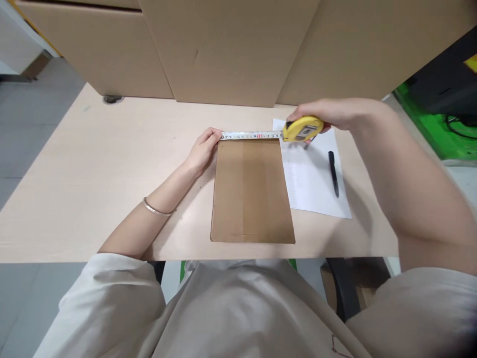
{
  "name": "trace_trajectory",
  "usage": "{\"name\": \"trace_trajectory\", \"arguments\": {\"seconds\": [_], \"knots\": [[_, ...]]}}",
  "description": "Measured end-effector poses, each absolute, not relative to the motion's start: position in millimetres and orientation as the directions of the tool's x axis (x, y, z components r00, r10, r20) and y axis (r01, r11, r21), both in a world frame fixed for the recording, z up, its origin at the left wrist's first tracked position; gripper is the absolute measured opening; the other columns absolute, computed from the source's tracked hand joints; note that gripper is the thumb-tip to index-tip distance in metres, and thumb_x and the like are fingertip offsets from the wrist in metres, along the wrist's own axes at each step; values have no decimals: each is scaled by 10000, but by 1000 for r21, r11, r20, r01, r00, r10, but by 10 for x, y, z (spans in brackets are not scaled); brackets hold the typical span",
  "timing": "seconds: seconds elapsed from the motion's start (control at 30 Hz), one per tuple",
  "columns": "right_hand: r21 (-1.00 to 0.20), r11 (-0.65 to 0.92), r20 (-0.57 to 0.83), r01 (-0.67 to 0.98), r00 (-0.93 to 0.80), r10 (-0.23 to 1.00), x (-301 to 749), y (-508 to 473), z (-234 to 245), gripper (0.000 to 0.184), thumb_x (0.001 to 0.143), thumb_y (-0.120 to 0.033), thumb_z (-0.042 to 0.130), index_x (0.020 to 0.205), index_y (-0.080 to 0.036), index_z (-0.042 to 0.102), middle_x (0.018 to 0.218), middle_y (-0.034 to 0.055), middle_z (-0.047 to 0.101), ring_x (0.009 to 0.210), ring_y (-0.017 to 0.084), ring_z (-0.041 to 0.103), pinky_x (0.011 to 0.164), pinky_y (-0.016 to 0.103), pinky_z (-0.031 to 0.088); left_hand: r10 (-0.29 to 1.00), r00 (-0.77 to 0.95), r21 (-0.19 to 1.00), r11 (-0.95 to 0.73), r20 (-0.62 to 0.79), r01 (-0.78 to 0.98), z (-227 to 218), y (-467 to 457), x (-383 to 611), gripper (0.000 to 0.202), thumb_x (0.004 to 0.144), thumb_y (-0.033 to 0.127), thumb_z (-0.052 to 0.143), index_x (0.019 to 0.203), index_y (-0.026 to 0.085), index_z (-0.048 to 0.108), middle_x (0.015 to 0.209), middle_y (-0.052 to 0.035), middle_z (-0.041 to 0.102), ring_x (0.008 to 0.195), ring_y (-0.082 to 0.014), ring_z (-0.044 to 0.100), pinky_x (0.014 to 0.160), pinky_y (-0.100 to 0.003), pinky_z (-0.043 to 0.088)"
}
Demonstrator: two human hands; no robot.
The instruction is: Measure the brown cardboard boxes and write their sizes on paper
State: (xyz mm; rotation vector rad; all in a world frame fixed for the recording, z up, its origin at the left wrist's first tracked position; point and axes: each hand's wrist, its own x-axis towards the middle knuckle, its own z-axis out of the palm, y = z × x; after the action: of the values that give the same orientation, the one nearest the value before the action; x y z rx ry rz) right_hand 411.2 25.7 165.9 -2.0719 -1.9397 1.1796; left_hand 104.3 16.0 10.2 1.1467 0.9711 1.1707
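Note:
A flat brown cardboard box point(251, 194) lies on the light wooden table in front of me. Along its far edge stretches the white blade point(246, 135) of a tape measure. My left hand point(204, 149) is closed on the blade's end at the box's far left corner. My right hand point(316, 112) grips the yellow tape measure case point(303, 128) just past the far right corner, with some of its fingers hidden behind the case. Beneath the case and to the right of the box is a printed white sheet point(316, 184).
A black pen point(333, 174) rests on the sheet. Large cardboard boxes point(231, 54) stand along the table's point(93, 199) far side, like a wall. A round cable hole point(113, 99) sits at the back left. A chair's dark armrest point(341, 288) shows below the front edge.

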Motion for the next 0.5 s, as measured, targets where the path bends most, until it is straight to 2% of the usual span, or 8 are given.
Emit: {"name": "trace_trajectory", "arguments": {"seconds": [0.1, 0.27, 0.4, 0.5], "knots": [[-550, -270, -526, 790, -76, 847, 4270, 226, 1531, 297, 1118, -390, 576, 1061, -163, 759, 930, 132, 792, 774, 185, 680, 666, 325, 370, 988, 151, 984, -1, 29, -179, 95, 170, 1052, 375, 935, 548, 860, 885, 243, 648, 953, -25, 701, 979, -209, 652, 954, -322, 548], [-551, -296, -520, 781, -44, 853, 4089, 214, 1475, 262, 1074, -436, 633, 1037, -202, 745, 924, 75, 798, 818, 204, 705, 702, 310, 400, 985, 166, 987, -20, 46, -159, 60, 200, 1035, 400, 959, 566, 845, 900, 243, 616, 945, -17, 685, 931, -193, 653, 885, -301, 538], [-532, -284, -522, 798, -45, 852, 3993, 220, 1515, 314, 1103, -431, 616, 1055, -149, 745, 942, 92, 797, 794, 171, 695, 736, 314, 401, 980, 191, 987, -17, 48, -157, 54, 209, 1012, 428, 960, 610, 840, 917, 252, 609, 935, -23, 693, 935, -213, 676, 888, -323, 550], [-559, -286, -500, 778, -42, 865, 4037, 246, 1488, 282, 1126, -389, 612, 1042, -146, 727, 944, 71, 796, 772, 133, 692, 727, 296, 405, 981, 190, 985, 1, 32, -172, 70, 197, 1005, 414, 940, 586, 854, 915, 250, 612, 942, -21, 700, 955, -213, 676, 913, -323, 548]]}}
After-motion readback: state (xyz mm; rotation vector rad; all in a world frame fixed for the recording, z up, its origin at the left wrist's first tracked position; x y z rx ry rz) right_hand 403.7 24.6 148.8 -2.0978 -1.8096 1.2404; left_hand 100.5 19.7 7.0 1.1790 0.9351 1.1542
